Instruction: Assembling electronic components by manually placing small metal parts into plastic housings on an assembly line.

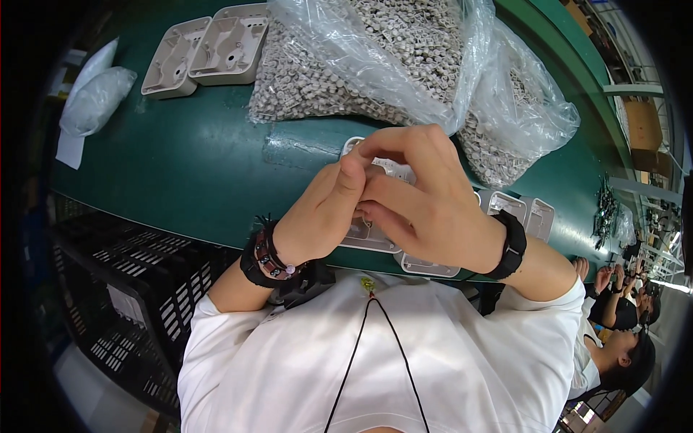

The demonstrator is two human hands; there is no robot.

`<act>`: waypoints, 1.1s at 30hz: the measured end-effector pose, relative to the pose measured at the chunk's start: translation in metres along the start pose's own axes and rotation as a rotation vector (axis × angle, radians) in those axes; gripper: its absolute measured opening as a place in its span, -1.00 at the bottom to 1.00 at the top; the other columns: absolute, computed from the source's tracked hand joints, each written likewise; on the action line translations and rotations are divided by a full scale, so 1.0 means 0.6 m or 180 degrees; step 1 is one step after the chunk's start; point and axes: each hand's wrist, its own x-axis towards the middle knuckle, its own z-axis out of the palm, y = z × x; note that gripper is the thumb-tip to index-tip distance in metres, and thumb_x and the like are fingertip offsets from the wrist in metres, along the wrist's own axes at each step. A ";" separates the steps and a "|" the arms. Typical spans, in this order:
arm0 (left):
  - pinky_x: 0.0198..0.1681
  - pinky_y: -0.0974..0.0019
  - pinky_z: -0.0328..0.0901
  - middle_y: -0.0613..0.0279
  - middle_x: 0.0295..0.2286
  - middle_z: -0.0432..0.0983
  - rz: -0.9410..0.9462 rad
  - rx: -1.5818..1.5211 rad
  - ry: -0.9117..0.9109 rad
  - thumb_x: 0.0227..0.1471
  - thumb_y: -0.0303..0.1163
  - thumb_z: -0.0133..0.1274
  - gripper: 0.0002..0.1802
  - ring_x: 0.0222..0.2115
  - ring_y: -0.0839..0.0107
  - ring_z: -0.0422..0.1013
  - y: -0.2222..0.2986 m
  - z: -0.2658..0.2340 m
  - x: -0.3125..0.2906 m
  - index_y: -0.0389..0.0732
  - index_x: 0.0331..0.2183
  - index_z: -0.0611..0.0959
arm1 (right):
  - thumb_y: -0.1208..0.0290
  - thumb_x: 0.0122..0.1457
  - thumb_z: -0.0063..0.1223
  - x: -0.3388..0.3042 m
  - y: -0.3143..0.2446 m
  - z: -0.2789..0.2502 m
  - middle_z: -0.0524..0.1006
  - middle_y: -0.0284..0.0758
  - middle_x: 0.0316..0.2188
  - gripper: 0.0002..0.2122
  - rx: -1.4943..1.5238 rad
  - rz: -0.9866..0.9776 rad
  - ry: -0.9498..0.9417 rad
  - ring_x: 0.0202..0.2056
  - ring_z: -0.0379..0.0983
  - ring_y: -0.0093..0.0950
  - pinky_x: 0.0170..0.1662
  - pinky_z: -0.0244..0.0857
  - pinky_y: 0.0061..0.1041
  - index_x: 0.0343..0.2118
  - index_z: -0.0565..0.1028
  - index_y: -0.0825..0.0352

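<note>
My left hand [321, 209] and my right hand [432, 198] meet fingertip to fingertip over a light grey plastic housing [393, 169] near the table's front edge. Both sets of fingers are bent and pinched together. Whatever lies between them is too small and too covered to name. The housing beneath is mostly hidden by my hands. Further grey housings [538, 216] lie just right of my right wrist, and the edge of another housing [429, 267] shows under that forearm.
Clear plastic bags [404, 58] full of small grey parts lie beyond my hands. Two open grey housings [229, 47] sit at the far left, near a crumpled plastic bag [99, 101]. A black crate [137, 303] stands below the green table [180, 166]. People [621, 353] sit along the right.
</note>
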 end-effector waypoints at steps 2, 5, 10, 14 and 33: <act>-0.54 0.50 0.12 0.36 -0.61 0.32 0.0061 -0.0009 -0.0056 0.06 0.24 -0.58 -0.19 -0.59 0.58 0.23 -0.003 -0.008 0.001 -0.34 -0.17 0.38 | 0.61 -0.21 0.11 0.002 0.004 -0.004 0.36 -0.25 -0.26 -0.84 0.0283 0.0027 0.0047 -0.28 0.25 -0.35 -0.24 0.11 -0.43 -0.47 0.46 0.33; -0.55 0.48 0.12 0.30 -0.63 0.33 0.0163 0.0077 -0.0357 0.12 0.12 -0.39 -0.38 -0.62 0.54 0.22 -0.010 -0.029 -0.004 -0.30 -0.30 0.44 | 0.65 -0.20 0.06 0.005 0.011 -0.018 0.38 -0.25 -0.33 -0.84 0.0356 0.0074 0.0036 -0.33 0.27 -0.35 -0.28 0.13 -0.46 -0.46 0.45 0.34; -0.60 0.43 0.11 0.23 -0.67 0.30 0.0438 0.0616 -0.0077 0.11 -0.07 -0.16 -0.60 -0.67 0.50 0.18 -0.007 -0.039 -0.009 -0.27 -0.33 0.42 | 0.67 -0.16 0.04 0.008 0.029 0.004 0.41 -0.25 -0.46 -0.83 0.1173 0.0372 -0.0219 -0.44 0.33 -0.33 -0.39 0.21 -0.46 -0.43 0.43 0.35; -0.64 0.35 0.12 0.17 -0.71 0.28 0.0368 0.1331 -0.0249 0.02 -0.22 0.01 -0.70 -0.73 0.38 0.21 -0.001 -0.061 -0.016 -0.26 -0.32 0.42 | 0.66 -0.16 0.07 0.008 0.046 0.007 0.42 -0.27 -0.51 -0.83 0.0735 -0.0310 -0.0414 -0.46 0.36 -0.32 -0.44 0.27 -0.41 -0.44 0.41 0.35; -0.69 0.34 0.18 0.25 -0.76 0.34 0.0105 0.2834 0.0499 -0.06 -0.20 0.09 -0.57 -0.75 0.29 0.34 -0.079 -0.051 -0.056 -0.31 -0.27 0.35 | 0.48 -0.11 -0.04 0.039 0.112 0.049 0.34 -0.30 -0.40 -0.93 -0.0554 -0.0151 -0.1365 -0.36 0.36 -0.36 -0.36 0.30 -0.43 -0.52 0.42 0.34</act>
